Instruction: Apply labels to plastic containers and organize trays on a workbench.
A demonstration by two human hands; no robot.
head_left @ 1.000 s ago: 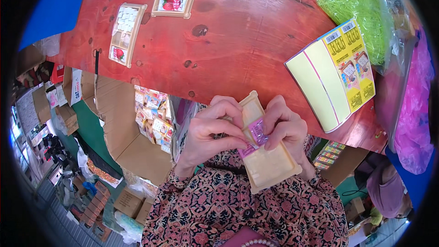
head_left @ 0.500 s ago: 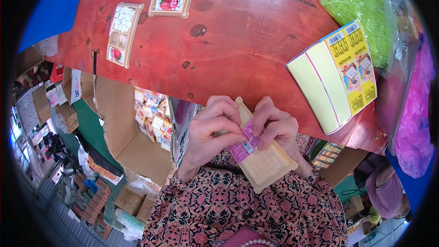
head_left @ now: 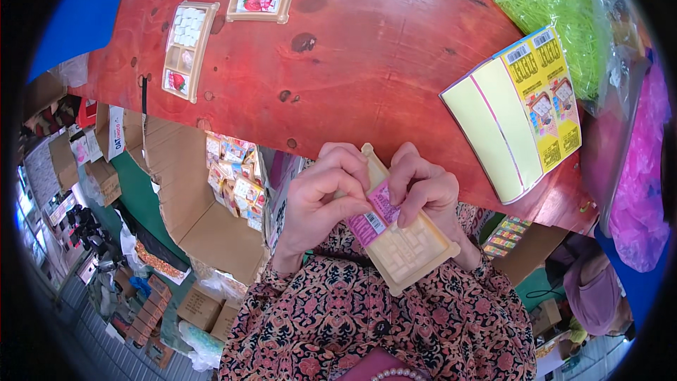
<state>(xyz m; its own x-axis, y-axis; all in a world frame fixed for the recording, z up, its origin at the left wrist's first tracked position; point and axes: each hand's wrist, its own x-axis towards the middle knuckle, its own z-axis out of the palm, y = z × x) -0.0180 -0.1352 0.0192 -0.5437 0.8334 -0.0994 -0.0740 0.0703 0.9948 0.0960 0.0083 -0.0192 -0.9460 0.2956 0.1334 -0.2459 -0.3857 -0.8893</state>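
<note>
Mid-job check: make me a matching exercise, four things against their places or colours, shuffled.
1. Beige tray
2. Printed sheets
3. Shredded filler
4. Open cardboard box

A. Bright green, in clear plastic
B. Held by left hand and right hand
C. Left of the hands, packages inside
D. Cream and yellow, on red table

Pairs: 1-B, 2-D, 3-A, 4-C

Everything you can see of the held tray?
Beige tray, apparently plastic: rectangular, raised rim, corner tabs, brick-like pattern on the nearer part. A pink label with a barcode crosses its middle; whether fully stuck is unclear. Held by left hand and right hand near the edge of the red table, slanting upper left to lower right.
</note>
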